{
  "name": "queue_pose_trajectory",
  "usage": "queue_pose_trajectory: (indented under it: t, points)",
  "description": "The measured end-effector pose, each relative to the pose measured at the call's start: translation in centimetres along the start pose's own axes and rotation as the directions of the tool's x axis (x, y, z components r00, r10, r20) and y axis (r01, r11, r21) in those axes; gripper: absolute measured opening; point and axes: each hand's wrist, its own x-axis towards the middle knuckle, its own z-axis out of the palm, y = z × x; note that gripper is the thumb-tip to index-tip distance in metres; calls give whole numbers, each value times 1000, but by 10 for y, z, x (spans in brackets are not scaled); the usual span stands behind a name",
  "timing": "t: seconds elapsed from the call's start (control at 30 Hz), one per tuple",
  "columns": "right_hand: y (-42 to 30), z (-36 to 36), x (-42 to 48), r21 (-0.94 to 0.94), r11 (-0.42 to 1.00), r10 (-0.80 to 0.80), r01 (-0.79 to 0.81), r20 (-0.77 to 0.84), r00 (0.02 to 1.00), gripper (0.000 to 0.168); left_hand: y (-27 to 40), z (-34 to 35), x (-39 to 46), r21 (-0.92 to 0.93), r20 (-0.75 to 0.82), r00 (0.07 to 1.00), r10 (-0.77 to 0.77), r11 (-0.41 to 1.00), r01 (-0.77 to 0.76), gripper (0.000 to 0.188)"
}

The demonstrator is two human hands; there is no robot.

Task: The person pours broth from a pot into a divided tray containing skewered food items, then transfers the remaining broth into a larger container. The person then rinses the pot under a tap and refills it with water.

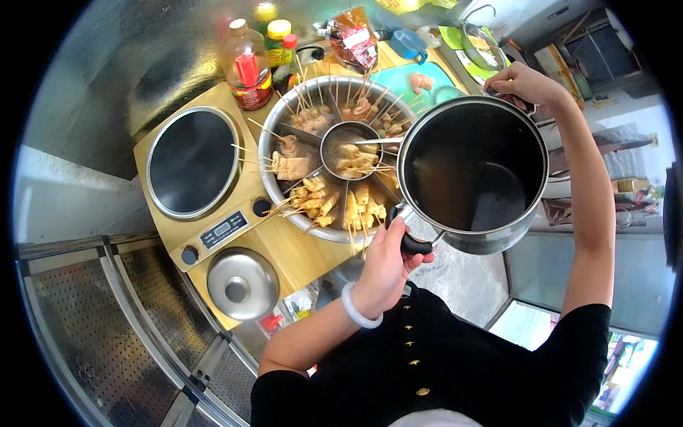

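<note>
A deep steel pot point(475, 165) with dark liquid in its bottom hangs in the air between my hands. My left hand point(392, 253) grips its near black handle, and my right hand point(520, 88) holds the handle on the far side. The pot's left rim overlaps the edge of a large round steel pan point(269, 184). Dividers split that pan into wedges around a central ring point(324, 152). Skewered foods point(315, 197) stand in brownish broth in the sections. A metal ladle handle point(381, 141) reaches from the ring toward the pot.
An induction cooker point(195, 160) stands left, with a steel lid point(243, 283) in front. Behind are a large sauce bottle point(248, 69), smaller bottles point(278, 40) and a sauce bag point(355, 40). A turquoise cutting board point(395, 74) with raw meat point(421, 82) and a blue measuring cup point(408, 44) sit beyond.
</note>
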Motion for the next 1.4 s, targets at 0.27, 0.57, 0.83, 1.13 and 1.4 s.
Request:
queue_pose_trajectory:
  t: [0.27, 0.57, 0.83, 1.13, 1.4]
  points:
    - [29, 1, -22, -39, 998, 42, -39, 60, 997, 24, -32, 7, 2, 6, 37, 997, -74, 997, 74, 23]
    - [39, 32, -23, -166, 976, 172, -144, 171, 970, 24, -68, -14, 8, -61, -38, 973, -229, 972, 227, 22]
    - [35, 59, 0, -248, 956, 221, -159, 249, 943, 25, -79, -34, 19, -183, -129, 948, -291, 946, 266, 21]
    - [32, 72, 31, -305, 942, 227, -137, 280, 933, 25, -72, -39, 24, -228, -172, 947, -271, 946, 229, 24]
    - [25, 73, 42, -320, 943, 182, -93, 261, 948, 26, -68, -39, 24, -261, -183, 938, -293, 935, 241, 24]
